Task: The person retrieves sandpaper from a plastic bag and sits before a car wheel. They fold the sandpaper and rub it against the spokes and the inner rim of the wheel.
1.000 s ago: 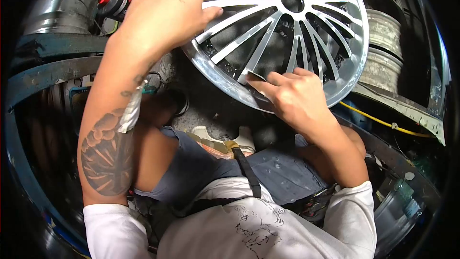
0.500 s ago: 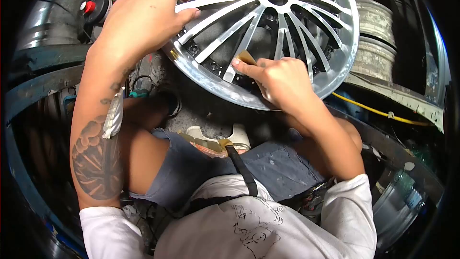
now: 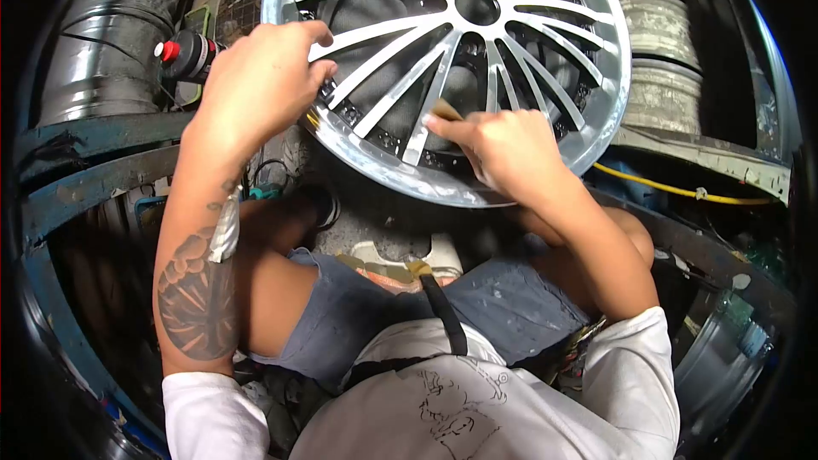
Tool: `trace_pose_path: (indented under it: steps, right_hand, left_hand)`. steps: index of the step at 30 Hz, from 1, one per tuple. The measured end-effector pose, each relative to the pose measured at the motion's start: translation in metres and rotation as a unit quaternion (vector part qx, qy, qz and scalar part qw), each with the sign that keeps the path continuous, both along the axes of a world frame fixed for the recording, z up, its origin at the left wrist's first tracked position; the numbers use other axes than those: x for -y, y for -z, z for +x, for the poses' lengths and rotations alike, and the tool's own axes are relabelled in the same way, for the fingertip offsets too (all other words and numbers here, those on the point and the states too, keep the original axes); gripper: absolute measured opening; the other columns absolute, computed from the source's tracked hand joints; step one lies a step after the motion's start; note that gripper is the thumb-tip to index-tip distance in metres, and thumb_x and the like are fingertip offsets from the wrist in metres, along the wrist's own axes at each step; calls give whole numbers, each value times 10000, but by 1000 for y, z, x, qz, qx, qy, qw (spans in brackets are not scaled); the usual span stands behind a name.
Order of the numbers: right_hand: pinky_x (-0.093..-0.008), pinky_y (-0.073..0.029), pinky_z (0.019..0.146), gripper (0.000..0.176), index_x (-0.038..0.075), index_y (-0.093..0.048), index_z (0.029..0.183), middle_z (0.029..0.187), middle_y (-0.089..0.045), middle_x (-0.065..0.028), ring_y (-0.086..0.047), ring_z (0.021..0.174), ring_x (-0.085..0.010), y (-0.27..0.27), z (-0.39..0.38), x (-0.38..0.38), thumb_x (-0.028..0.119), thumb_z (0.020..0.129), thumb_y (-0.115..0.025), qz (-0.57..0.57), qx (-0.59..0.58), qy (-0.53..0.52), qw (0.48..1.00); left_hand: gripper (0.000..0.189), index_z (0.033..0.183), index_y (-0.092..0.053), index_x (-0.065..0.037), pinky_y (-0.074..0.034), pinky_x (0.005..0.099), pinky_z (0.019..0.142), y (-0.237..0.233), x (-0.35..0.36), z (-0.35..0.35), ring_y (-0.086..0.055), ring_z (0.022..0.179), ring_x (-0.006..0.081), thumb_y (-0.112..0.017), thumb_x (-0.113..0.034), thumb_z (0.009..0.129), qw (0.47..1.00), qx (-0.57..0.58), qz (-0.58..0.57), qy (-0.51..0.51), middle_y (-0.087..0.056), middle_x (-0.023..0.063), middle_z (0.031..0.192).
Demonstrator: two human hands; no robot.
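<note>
Many slender bright spokes (image 3: 442, 71) fan out from the hub of a silver wheel (image 3: 449, 14), which lies in front of the seated person, its face turned up toward the camera and its far edge cut off by the top of the view; what carries it is hidden. The left hand (image 3: 256, 77) is curled at the wheel's left edge, thumb and forefinger parted beside the outer lip (image 3: 400, 188), the other fingers out of sight, so I cannot tell whether it grips. The right hand (image 3: 515, 149) reaches over the near edge, pinching a small tan sheet (image 3: 444, 110) between thumb and fingers at one of the near spokes, close to its outer end. Just beside the left hand is a dark bottle (image 3: 189, 56) with a red and white cap, and beyond it a shiny metal drum (image 3: 111, 34) stands behind a worn blue frame (image 3: 106, 132). To the right, dull, stained metal rims (image 3: 660, 60) are stacked behind the scuffed edge of a pale shelf (image 3: 724, 164), with a yellow hose (image 3: 673, 196) running below that edge.
</note>
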State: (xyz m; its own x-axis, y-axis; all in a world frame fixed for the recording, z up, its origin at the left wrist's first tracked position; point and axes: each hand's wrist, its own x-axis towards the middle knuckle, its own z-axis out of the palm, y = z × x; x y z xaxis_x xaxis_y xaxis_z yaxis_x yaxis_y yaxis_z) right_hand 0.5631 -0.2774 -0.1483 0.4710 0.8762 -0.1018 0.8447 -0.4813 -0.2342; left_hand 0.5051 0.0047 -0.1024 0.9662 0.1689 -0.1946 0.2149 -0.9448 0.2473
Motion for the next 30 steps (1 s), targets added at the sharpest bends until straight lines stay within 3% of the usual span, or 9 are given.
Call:
trace_pose_path:
  steps: [4,8,12,14,16,20,22,28,30]
  right_hand:
    - [-425,-565,608,510,223,-740,1264,868,-742,-79,-723,703,-287,-10,-1,-10,83,782,-651,33,-25,11,999]
    - [-432,-565,610,477,267,-742,1252,869,-739,-75,-723,704,-288,-16,2,-2,96,815,-654,-108,-13,12,994]
    - [-401,-562,584,440,274,-751,1244,843,-741,-68,-725,689,-270,5,-5,-7,121,842,-655,35,-32,4,999]
    - [-406,-549,563,415,285,-744,1248,808,-718,-69,-707,649,-274,-15,-4,-5,132,872,-658,-71,-1,-7,997]
    - [-410,-547,559,425,288,-741,1257,806,-722,-71,-709,647,-275,-20,-9,-14,124,877,-648,38,-12,19,999]
    - [-421,-558,590,398,256,-761,1218,825,-735,-83,-720,685,-280,-17,-2,-6,115,861,-654,-76,-18,5,997]
    - [-420,-564,599,421,241,-764,1219,848,-746,-92,-728,700,-277,-22,-5,-12,95,838,-661,14,-31,14,999]
    - [-416,-570,611,427,236,-760,1218,852,-744,-79,-720,697,-286,-25,-2,-11,94,823,-680,-53,-19,6,998]
    - [-415,-570,608,462,262,-731,1278,869,-744,-85,-717,692,-286,-11,-4,-12,105,848,-669,57,-45,20,997]
  left_hand:
    - [300,1189,-716,-115,-551,471,837,-4,1,-8,-710,922,397,-723,-268,931,1000,21,22,7,-736,206,908]
    - [271,1162,-719,-104,-563,469,805,-1,1,-10,-720,868,385,-716,-246,932,999,44,21,10,-736,195,867]
    - [280,1175,-716,-96,-560,465,793,1,-3,-9,-719,868,382,-719,-228,928,998,57,5,8,-736,198,886]
    - [277,1181,-715,-105,-554,470,799,-6,-6,-6,-715,885,385,-718,-214,926,999,46,17,-1,-734,204,903]
    - [270,1179,-716,-110,-554,474,804,-4,-8,-8,-713,892,389,-715,-208,928,999,37,9,-11,-733,206,906]
    - [267,1178,-714,-104,-555,475,817,-6,-7,-7,-714,902,388,-707,-205,930,1000,28,9,-9,-737,199,906]
    - [283,1191,-710,-101,-551,471,826,-2,-8,-9,-712,920,386,-706,-221,935,1000,24,0,-5,-741,194,921]
    - [276,1191,-712,-108,-547,476,823,-3,-8,-12,-708,925,388,-710,-210,935,999,30,15,-9,-736,200,929]
    - [279,1195,-711,-113,-545,478,827,-5,-8,-10,-706,923,392,-712,-210,934,1000,24,15,0,-735,201,934]
